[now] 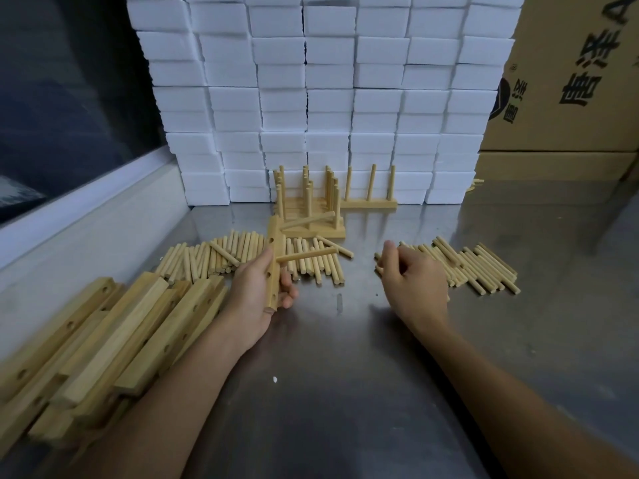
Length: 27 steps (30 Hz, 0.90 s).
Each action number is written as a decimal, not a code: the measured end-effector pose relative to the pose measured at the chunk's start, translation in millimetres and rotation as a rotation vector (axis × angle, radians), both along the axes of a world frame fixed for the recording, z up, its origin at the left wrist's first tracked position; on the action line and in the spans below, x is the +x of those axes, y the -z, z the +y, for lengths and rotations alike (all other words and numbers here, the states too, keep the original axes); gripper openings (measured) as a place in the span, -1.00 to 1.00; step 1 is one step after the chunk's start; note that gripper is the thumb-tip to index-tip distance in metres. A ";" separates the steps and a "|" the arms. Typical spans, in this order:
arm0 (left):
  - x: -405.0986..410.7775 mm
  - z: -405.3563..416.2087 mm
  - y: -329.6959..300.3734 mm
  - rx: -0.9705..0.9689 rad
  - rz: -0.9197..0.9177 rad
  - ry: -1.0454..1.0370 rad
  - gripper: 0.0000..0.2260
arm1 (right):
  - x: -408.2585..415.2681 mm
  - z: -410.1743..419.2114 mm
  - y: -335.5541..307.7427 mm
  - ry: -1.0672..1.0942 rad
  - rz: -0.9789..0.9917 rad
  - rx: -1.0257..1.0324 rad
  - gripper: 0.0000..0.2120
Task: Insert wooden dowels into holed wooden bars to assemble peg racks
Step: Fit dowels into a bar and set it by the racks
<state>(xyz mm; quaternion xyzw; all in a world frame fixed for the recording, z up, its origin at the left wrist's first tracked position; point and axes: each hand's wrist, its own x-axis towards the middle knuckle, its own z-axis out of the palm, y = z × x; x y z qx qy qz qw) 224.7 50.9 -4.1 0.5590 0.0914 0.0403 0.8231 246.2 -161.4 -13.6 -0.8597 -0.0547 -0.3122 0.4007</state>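
Above the steel table point(345, 357), the left hand point(257, 299) grips a holed bar point(273, 264) held roughly upright, two dowels already jutting rightward from its upper holes. Just right of it, the right hand point(413, 283) curls over the loose dowel pile point(477, 267); whether it pinches one cannot be told. The bar's lower holes remain unfilled.

A pale wooden bar point(273, 261) with round holes along its face stands nearly upright in the left hand point(257, 292), with two dowels point(306, 255) seated in it and pointing right. Loose dowels lie in two spreads, one behind that bar point(242, 257) and one to the right point(477, 267). Unfilled holed bars point(114, 340) are heaped at the left, and finished peg racks point(311, 205) stand at the back with pegs upright.
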 end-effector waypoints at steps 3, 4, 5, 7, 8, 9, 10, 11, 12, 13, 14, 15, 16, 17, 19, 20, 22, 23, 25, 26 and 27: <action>0.5 -0.4 -2.6 -0.073 0.034 -0.038 -0.67 | 2.1 -0.1 1.2 0.064 0.039 -0.101 -0.61; 0.5 -0.5 -3.1 -0.101 0.048 -0.055 -0.67 | 2.0 -0.2 1.3 0.050 0.037 -0.128 -0.64; 0.3 -0.5 -3.6 -0.128 0.058 -0.071 -0.67 | 1.4 0.2 1.1 0.028 0.030 -0.166 -0.68; -0.1 0.4 -4.7 -0.172 0.066 -0.095 -0.67 | -0.6 3.0 0.0 -0.001 0.035 -0.289 -0.81; 0.1 0.8 -5.0 -0.188 0.066 -0.098 -0.67 | -0.6 5.5 -0.4 -0.005 0.051 -0.353 -0.85; 0.4 1.2 -5.1 -0.200 0.067 -0.099 -0.66 | 0.8 8.2 -0.8 -0.004 0.070 -0.399 -0.85; 0.2 1.2 -5.1 -0.207 0.067 -0.098 -0.66 | 3.0 11.0 -0.7 -0.008 0.085 -0.424 -0.82; 0.1 1.2 -5.3 -0.212 0.065 -0.096 -0.66 | 5.6 14.6 -1.2 -0.016 0.093 -0.439 -0.80; 0.5 1.2 -5.3 -0.215 0.060 -0.093 -0.67 | 9.4 18.5 -2.0 -0.030 0.100 -0.452 -0.78; 1.2 1.5 -4.9 -0.218 0.054 -0.088 -0.67 | 14.4 22.4 -3.6 -0.046 0.113 -0.466 -0.76; 1.7 2.1 -4.2 -0.220 0.049 -0.085 -0.67 | 20.7 26.4 -5.8 -0.062 0.128 -0.475 -0.74; 1.8 2.3 -3.6 -0.224 0.046 -0.082 -0.68 | 27.8 29.9 -8.5 -0.070 0.145 -0.477 -0.70; 2.3 2.4 -3.5 -0.230 0.041 -0.076 -0.69 | 36.3 33.0 -11.2 -0.071 0.166 -0.472 -0.66; 2.8 2.6 -3.5 -0.239 0.036 -0.071 -0.69 | 45.6 35.5 -13.8 -0.068 0.195 -0.469 -0.62; 3.6 3.4 -2.7 -0.257 0.036 -0.067 -0.69 | 64.5 41.0 -16.3 -0.063 0.280 -0.501 -0.59; 3.8 4.0 -2.3 -0.265 0.038 -0.065 -0.69 | 72.5 43.7 -16.5 -0.061 0.326 -0.527 -0.62; 4.4 4.8 -1.9 -0.279 0.040 -0.058 -0.69 | 85.2 48.9 -15.1 -0.063 0.393 -0.557 -0.73; 4.5 5.0 -1.6 -0.282 0.040 -0.055 -0.69 | 89.8 51.1 -13.7 -0.070 0.403 -0.565 -0.77; 4.7 5.2 -1.8 -0.282 0.038 -0.052 -0.69 | 97.4 54.1 -11.2 -0.088 0.386 -0.564 -0.81; 5.0 5.1 -1.8 -0.282 0.037 -0.052 -0.70 | 100.0 54.6 -10.7 -0.091 0.376 -0.554 -0.83; 4.9 4.9 -1.7 -0.283 0.036 -0.054 -0.70 | 102.2 53.9 -10.8 -0.094 0.369 -0.546 -0.84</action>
